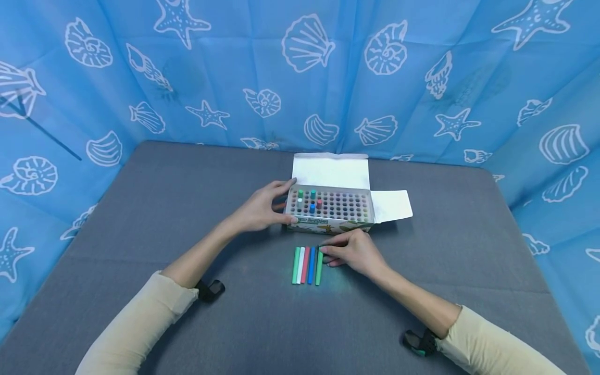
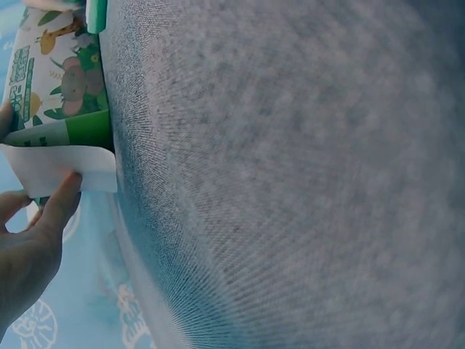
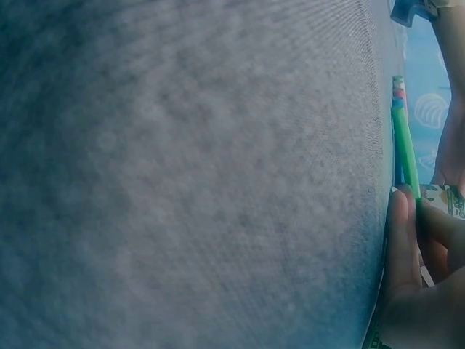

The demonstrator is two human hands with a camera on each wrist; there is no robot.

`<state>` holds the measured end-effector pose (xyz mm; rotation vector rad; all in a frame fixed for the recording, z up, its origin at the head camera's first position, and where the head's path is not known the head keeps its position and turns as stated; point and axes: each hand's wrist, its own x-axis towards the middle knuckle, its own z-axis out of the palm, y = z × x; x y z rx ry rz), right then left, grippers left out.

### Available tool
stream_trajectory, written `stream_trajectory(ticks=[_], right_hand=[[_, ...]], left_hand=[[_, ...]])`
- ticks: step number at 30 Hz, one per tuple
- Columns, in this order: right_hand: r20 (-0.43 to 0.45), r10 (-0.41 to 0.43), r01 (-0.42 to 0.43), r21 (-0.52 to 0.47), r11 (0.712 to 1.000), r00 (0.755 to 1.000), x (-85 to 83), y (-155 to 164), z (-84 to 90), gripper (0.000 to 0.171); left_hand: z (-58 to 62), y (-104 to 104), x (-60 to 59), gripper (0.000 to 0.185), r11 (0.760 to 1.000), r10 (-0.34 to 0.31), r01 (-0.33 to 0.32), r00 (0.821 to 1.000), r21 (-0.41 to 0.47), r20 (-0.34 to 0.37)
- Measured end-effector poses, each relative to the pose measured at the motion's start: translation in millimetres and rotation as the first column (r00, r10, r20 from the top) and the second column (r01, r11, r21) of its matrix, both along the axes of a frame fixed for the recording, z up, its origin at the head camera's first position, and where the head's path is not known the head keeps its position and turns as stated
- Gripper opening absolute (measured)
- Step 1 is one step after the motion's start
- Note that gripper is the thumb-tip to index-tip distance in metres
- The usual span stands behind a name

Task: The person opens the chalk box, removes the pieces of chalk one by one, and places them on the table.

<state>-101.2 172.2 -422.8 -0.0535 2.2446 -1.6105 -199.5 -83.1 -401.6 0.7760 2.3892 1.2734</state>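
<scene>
Cream sleeves (image 1: 136, 325) in front; box (image 1: 335, 225) and sticks (image 1: 306, 265) beyond

Right hand (image 1: 355, 253) pinches a green stick (image 1: 319, 270) by its far end, just right of four others on the table (image 1: 262, 333). Left hand (image 1: 259, 209), fingers and thumb apart, grips the box's left end.

On a worktop (image 1: 445, 250), with a curtain (image 1: 262, 47) behind it, a box (image 1: 328, 228) stands near the back edge. Its back flap (image 1: 330, 172) extends behind, its right flap (image 1: 391, 204) to the right, and its left flap (image 2: 54, 163) lies under fingers of the left hand (image 1: 261, 209), which grips the box's left end. Inside is a grid of holes, with five upright sticks (image 1: 312, 209) in the left half. Before the box, four sticks (image 1: 306, 264) lie side by side; just to their right lies a fifth stick (image 1: 319, 268), its far end in the right hand (image 1: 355, 252).
</scene>
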Motion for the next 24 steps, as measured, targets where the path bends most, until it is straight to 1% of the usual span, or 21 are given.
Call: stream_trajectory(ticks=[6,11,15,19,24], right_hand=[[-0.005,-0.012,0.012,0.032,0.999,1.0,-0.6,-1,-1.9,0.019],[-0.028,0.002,-0.001,0.049,0.999,1.0,-0.4,-2,-1.9,0.017],[-0.073,0.062,-0.059,0.043,0.997,0.995,-1.1,2,1.5,0.018],[-0.127,0.133,-0.131,0.023,0.991,0.983,-2.7,5,7.3,0.02],[-0.197,0.176,-0.176,0.019,0.984,0.964,-7.2,6,15.7,0.021]], left_hand=[[0.1,0,0.1,0.092,1.0,0.006,-0.006,1.0,0.001,0.012],[-0.2,-1,1.3,0.092,1.0,0.012,-0.012,1.0,-0.007,0.016],[-1.2,0,0.8,0.092,1.0,0.007,-0.007,1.0,-0.002,0.008],[-2.0,1,-0.3,0.092,1.0,-0.003,0.003,1.0,0.006,0.001],[-1.5,0,-0.1,0.092,1.0,-0.003,0.003,1.0,0.007,-0.006]])
